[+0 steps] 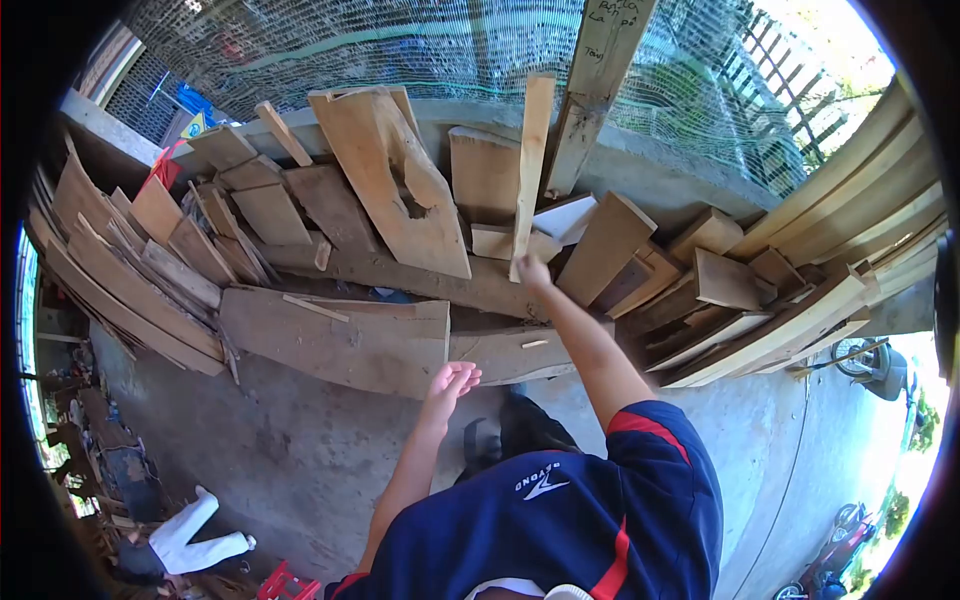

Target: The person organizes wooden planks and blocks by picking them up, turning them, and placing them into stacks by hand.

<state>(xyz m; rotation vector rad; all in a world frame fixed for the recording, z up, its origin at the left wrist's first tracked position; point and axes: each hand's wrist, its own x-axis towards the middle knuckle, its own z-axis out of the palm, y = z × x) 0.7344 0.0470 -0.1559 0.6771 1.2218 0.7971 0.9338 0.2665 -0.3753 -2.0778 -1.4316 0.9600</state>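
My right hand (533, 272) reaches forward and is closed at the lower end of a narrow, pale wooden board (533, 150), which stands nearly upright; the exact finger grip is small and blurred. Behind that board are a short wood block (495, 242) and a white-faced offcut (568, 220). My left hand (452, 384) is held low, fingers loosely bent and apart, with nothing in it. It is nearest to a wide grey-brown plank (340, 335) lying along the front of the pile. A large slab with a hole (385, 180) leans left of the narrow board.
Several offcuts (610, 250) lean at the right, and long curved boards (140, 290) at the left. A wooden post (598, 90) rises before netting (420, 50). Behind me are a person in white trousers (195, 540), a red plastic item (287, 583) and a parked motorbike (840, 560).
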